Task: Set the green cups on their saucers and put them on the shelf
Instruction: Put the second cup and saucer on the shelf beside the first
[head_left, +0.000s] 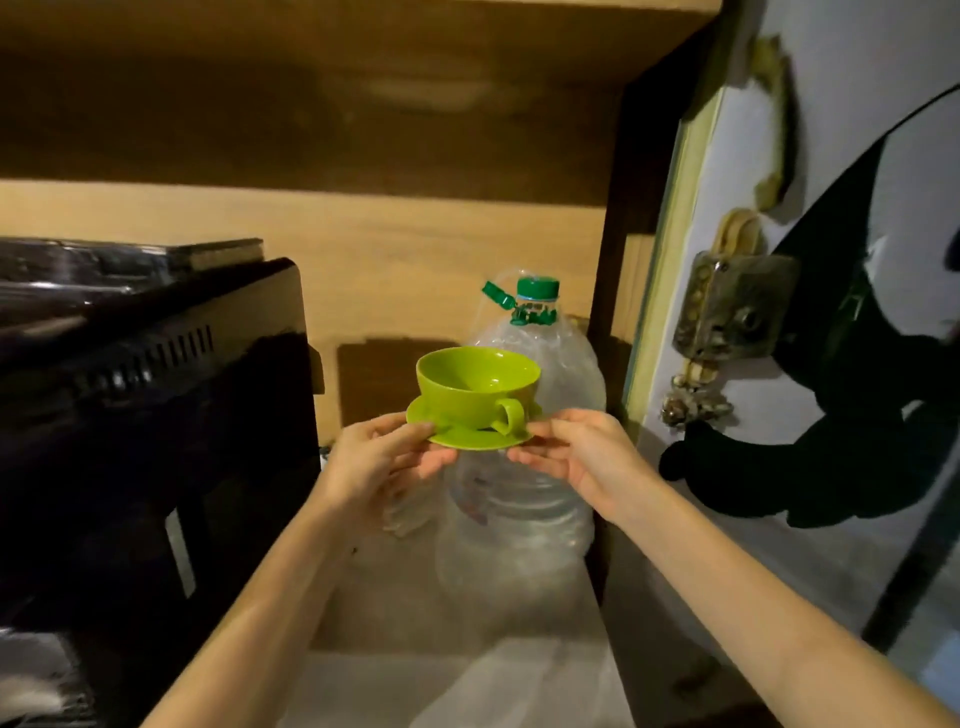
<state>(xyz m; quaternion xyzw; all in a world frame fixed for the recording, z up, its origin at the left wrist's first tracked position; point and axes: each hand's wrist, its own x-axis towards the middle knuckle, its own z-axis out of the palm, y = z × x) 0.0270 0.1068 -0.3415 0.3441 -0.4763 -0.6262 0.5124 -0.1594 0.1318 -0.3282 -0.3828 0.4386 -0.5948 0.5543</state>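
Note:
A green cup (470, 389) stands upright on a green saucer (462, 439), its handle turned toward me and to the right. Both are held in the air in front of a wooden shelf unit. My left hand (382, 460) pinches the saucer's left rim, thumb on top and fingers beneath. My right hand (576, 452) pinches the right rim the same way. The cup is empty inside.
A large clear plastic water bottle (524, 467) with a green cap stands right behind and below the saucer. A black microwave (145, 415) fills the left. The wooden shelf board (311, 88) runs overhead. A dark side panel (618, 218) and a wall with black fabric lie right.

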